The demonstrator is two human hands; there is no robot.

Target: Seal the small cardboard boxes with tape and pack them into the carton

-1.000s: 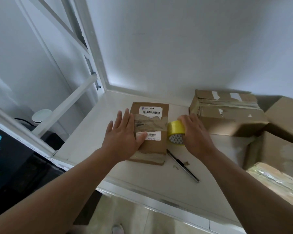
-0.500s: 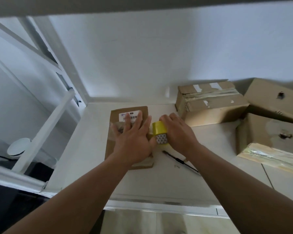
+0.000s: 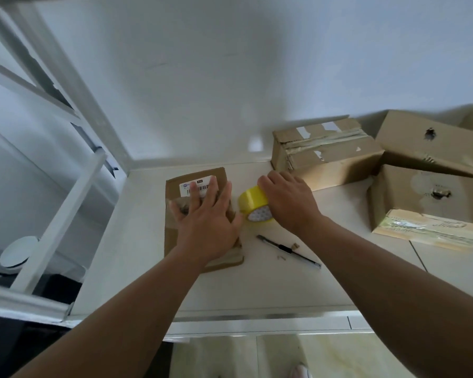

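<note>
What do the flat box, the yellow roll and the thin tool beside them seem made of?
Flat box: brown cardboard, matte and creased, with a white paper label. Yellow roll: glossy plastic tape, by its sheen; the end face is white and patterned. Thin tool: dark body, paler tip, perhaps metal or plastic; too small to tell.

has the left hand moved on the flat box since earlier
Yes. The left hand slid right across the flat box, fingers now covering its top label.

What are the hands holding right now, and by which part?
The right hand grips the yellow tape roll over its outer rim. The left hand holds nothing; it presses flat on the small cardboard box.
</note>
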